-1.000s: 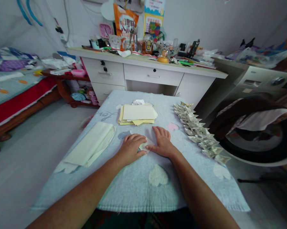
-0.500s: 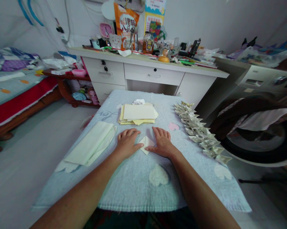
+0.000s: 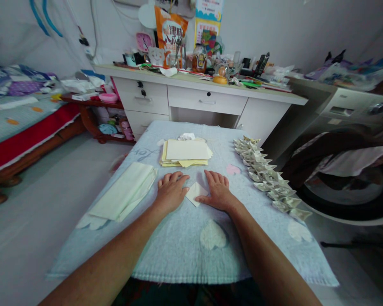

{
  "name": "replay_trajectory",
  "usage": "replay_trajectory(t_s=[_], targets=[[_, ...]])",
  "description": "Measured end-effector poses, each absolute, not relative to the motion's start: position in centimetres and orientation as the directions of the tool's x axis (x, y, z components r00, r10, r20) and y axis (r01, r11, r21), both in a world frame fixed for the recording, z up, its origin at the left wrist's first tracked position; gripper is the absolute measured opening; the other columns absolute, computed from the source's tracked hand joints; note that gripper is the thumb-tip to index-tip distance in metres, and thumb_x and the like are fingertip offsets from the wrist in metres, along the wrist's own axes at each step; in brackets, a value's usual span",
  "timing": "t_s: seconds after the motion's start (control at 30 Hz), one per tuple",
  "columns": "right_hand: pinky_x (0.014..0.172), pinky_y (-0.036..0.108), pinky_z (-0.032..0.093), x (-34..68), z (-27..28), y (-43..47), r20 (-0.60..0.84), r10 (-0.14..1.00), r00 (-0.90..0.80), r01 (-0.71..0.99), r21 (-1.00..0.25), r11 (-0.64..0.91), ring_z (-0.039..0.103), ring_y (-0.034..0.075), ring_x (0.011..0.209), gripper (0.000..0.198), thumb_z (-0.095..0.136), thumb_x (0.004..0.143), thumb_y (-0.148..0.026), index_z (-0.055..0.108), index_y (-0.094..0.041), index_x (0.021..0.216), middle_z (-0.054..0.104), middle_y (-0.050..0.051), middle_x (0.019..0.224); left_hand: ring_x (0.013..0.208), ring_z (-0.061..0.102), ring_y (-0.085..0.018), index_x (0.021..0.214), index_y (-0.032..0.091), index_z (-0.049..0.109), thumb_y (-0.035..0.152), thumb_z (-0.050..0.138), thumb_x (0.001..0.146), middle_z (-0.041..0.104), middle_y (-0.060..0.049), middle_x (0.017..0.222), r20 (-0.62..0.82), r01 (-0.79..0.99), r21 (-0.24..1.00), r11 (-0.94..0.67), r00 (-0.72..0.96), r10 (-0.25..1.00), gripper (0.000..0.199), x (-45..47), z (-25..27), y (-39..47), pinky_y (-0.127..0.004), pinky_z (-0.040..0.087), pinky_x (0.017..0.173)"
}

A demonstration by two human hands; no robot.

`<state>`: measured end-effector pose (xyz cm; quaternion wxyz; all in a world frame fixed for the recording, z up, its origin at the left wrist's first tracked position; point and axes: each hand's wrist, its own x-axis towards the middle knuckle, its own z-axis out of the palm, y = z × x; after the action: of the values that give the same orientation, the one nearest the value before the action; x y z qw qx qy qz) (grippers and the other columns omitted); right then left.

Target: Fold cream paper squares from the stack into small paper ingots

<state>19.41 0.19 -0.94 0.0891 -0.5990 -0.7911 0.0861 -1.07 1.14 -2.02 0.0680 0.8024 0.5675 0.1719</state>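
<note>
A small folded square of pale paper [image 3: 196, 191] lies on the blue cloth between my hands, one corner toward me. My right hand [image 3: 218, 190] rests flat with fingers stretched, its thumb lying on the paper's right side. My left hand [image 3: 172, 189] lies palm down with its fingers apart, the thumb by the paper's left corner; whether it touches is hard to tell. Beyond my hands is a stack of cream and yellow paper sheets [image 3: 188, 150]. Left of my left hand lies a large folded pale sheet [image 3: 124, 193].
Rows of folded paper pieces [image 3: 266, 172] run along the right side of the cloth-covered table [image 3: 175, 250]. Crumpled white paper [image 3: 186, 136] sits behind the stack. A cluttered white desk [image 3: 207, 102] stands beyond, with an open washing machine [image 3: 344, 127] at the right.
My left thumb has drawn back from the paper's left side to its edge. My right hand keeps its place on the paper. The view has shifted slightly.
</note>
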Motion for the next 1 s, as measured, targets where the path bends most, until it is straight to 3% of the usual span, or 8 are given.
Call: replay_trajectory(t_s=[0.17,0.27,0.4,0.47,0.7,1.0], targets=[[0.106,0.051,0.019,19.4,-0.9,0.1,0.034,0.964,-0.264,0.930,-0.255,0.264,0.029,0.034,0.132,0.101,0.059,0.070,-0.070,0.022,-0.017,0.147,0.033,0.017,0.146,0.110,0.045,-0.029,0.123,0.028,0.054,0.030,0.054,0.086,0.055,-0.006,0.127,0.311,0.864,0.298,-0.405,0.313,0.897,0.037,-0.7,-2.1,1.3,-0.044,0.039,0.088],[0.106,0.051,0.019,19.4,-0.9,0.0,0.036,0.966,-0.258,0.929,-0.265,0.258,0.029,0.033,0.132,0.099,0.057,0.071,-0.070,0.023,-0.016,0.147,0.033,0.017,0.146,0.112,0.046,-0.025,0.121,0.023,0.056,0.020,0.054,0.085,0.057,-0.006,0.125,0.383,0.762,0.301,-0.573,0.453,0.805,0.036,-0.4,-1.4,1.2,-0.040,0.040,0.093],[0.107,0.050,0.019,19.3,-0.9,0.0,0.039,0.968,-0.250,0.929,-0.273,0.251,0.029,0.033,0.131,0.099,0.058,0.070,-0.070,0.024,-0.016,0.147,0.034,0.017,0.146,0.091,0.057,-0.021,0.096,0.018,0.066,0.015,0.048,0.089,0.068,-0.006,0.090,0.338,0.625,0.256,-0.738,0.657,0.674,0.020,-0.5,-0.7,0.4,-0.035,0.045,0.084],[0.107,0.050,0.018,19.3,-0.8,0.0,0.041,0.968,-0.247,0.928,-0.278,0.249,0.030,0.033,0.131,0.101,0.058,0.069,-0.071,0.025,-0.016,0.146,0.035,0.017,0.145,0.086,0.059,-0.021,0.092,0.017,0.066,0.014,0.050,0.088,0.068,-0.006,0.084,0.322,0.625,0.225,-0.747,0.676,0.663,0.017,-0.9,-0.7,0.0,-0.034,0.046,0.079],[0.106,0.050,0.020,19.3,-0.8,0.0,0.049,0.965,-0.257,0.921,-0.290,0.260,0.030,0.033,0.130,0.098,0.055,0.071,-0.071,0.027,-0.015,0.146,0.036,0.016,0.145,0.083,0.061,-0.020,0.090,0.018,0.065,0.015,0.053,0.087,0.068,-0.005,0.084,0.231,0.677,0.168,-0.717,0.680,0.696,0.012,-1.0,-0.9,-0.5,-0.032,0.048,0.074],[0.106,0.051,0.020,19.4,-0.9,0.1,0.055,0.963,-0.264,0.917,-0.294,0.268,0.030,0.034,0.130,0.097,0.055,0.071,-0.072,0.027,-0.016,0.145,0.036,0.016,0.144,0.097,0.055,-0.021,0.100,0.017,0.062,0.009,0.044,0.088,0.066,-0.007,0.108,0.208,0.685,0.201,-0.700,0.668,0.714,0.023,-0.5,-1.7,-0.1,-0.033,0.048,0.083]])
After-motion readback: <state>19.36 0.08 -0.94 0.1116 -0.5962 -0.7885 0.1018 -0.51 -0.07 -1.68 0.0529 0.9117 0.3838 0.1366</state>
